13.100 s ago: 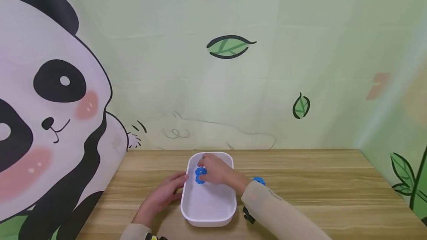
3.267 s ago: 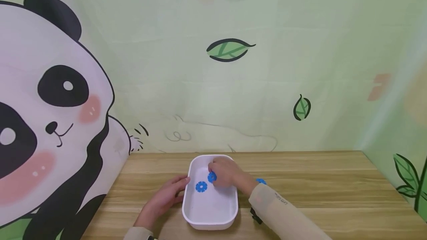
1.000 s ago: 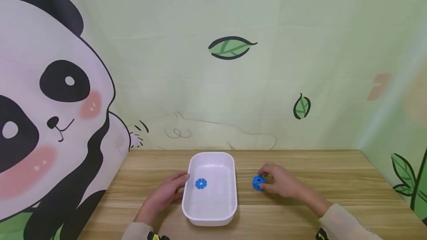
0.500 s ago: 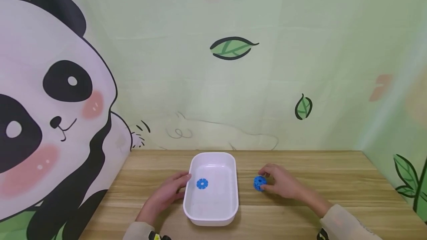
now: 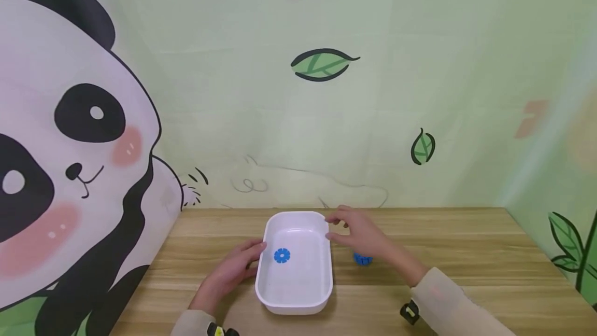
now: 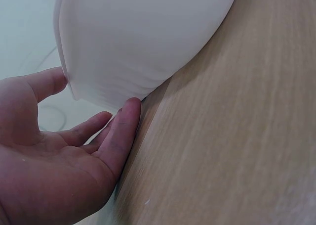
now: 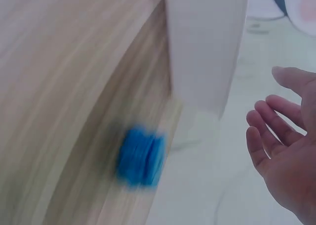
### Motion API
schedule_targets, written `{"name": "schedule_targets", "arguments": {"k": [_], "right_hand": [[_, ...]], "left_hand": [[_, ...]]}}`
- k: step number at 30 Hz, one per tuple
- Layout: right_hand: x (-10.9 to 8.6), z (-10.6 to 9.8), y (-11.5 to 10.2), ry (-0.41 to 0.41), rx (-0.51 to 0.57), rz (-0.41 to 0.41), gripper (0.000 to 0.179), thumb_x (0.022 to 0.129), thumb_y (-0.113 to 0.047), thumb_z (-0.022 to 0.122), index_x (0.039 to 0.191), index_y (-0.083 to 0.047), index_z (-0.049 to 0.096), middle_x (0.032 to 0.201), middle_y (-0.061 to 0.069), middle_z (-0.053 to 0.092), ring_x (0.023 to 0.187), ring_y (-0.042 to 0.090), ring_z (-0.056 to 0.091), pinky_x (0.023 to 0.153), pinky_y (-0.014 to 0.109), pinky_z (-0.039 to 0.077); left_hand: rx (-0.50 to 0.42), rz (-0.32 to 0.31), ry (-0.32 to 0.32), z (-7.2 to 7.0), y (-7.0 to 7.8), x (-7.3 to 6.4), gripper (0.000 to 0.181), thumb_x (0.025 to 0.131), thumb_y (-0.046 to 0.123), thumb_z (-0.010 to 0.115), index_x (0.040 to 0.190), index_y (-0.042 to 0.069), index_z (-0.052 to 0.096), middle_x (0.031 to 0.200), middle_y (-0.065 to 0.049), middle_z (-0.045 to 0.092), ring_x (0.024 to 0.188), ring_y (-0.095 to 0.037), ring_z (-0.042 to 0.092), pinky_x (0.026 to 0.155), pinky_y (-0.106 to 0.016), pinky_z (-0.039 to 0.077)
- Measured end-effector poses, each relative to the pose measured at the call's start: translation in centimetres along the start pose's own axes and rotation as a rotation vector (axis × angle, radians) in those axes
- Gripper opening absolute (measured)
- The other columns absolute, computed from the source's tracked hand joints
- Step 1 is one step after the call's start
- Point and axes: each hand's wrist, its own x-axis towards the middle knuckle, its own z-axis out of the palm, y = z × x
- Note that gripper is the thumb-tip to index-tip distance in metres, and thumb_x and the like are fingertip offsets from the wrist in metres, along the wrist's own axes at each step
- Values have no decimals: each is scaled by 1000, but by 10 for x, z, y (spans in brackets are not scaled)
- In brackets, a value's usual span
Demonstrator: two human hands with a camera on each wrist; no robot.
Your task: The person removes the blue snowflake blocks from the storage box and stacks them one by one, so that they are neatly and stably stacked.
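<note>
A white plastic tray (image 5: 298, 289) stands on the table, and one blue notched snowflake disc (image 5: 277, 256) lies flat inside it, left of the middle. My left hand (image 5: 233, 269) rests against the tray's left side: the thumb touches the rim, while straight fingers (image 6: 121, 133) reach along the lower wall close to the tabletop. Over the tray's far right rim comes my right hand (image 5: 361, 232), fingers loosely bent and nothing held. Below its wrist, a small stack of blue discs (image 7: 140, 158) stands on the table right of the tray, partly covered by the hand in the head view.
The wood-grain table (image 5: 443, 253) ends at a pale green wall cloth (image 5: 233, 92) printed with a large panda (image 5: 107, 66) and leaves. A black wrist strap (image 5: 410, 312) sits at the right sleeve.
My right hand took a disc from the tray to the stack, let go there and has moved back left to the rim. One disc stays in the tray; the left hand keeps its place.
</note>
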Motion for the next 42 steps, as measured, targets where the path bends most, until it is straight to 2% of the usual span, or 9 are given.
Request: {"name": "schedule_targets", "arguments": {"k": [2,9,14,19,27,33,42], "right_hand": [[11,11,-11,-3,27,-20,33,96,-21,80,124,-4,73,116,11,71,109,27,67,92,50,62],[40,55,-37,-62,105,-6,34,96,-23,80,125,-7,74,115,4,70,110,25,66,95,43,61],[56,80,-42,-116,96,1,35,95,-19,82,124,-2,74,114,10,70,108,27,66,95,35,59],[66,98,-40,-144,56,9,36,91,-17,85,120,1,75,109,9,69,102,22,66,93,29,57],[70,110,-37,-204,2,57,34,88,-18,88,114,0,78,103,8,68,91,14,58,89,30,54],[65,120,-35,-241,-104,74,28,89,-18,87,111,-5,78,99,-1,61,91,11,53,86,26,51],[63,120,-38,-217,-162,112,26,89,-21,86,108,-8,76,95,-3,56,91,13,51,84,27,51]], "left_hand": [[1,0,-2,0,0,0,66,109,41,58,156,-4,43,156,-26,48,144,-43,47,110,-52,52],[-3,0,-13,-2,-1,1,67,109,41,58,156,-5,42,156,-27,47,144,-43,47,111,-52,51],[-6,8,-21,-4,0,0,69,110,42,57,156,-6,41,156,-27,47,144,-43,47,111,-53,51],[-24,23,-31,-5,-1,0,68,109,41,58,156,-6,41,155,-27,49,143,-41,49,111,-52,51],[-35,26,-54,-4,-1,2,67,109,40,58,156,-5,42,154,-26,50,141,-37,52,110,-49,53],[-50,25,-46,-3,-3,2,66,109,38,60,154,-7,43,152,-26,52,138,-36,54,109,-49,54],[-55,31,-37,-2,-4,3,66,109,38,59,154,-7,42,152,-26,52,138,-36,54,110,-50,53]]}}
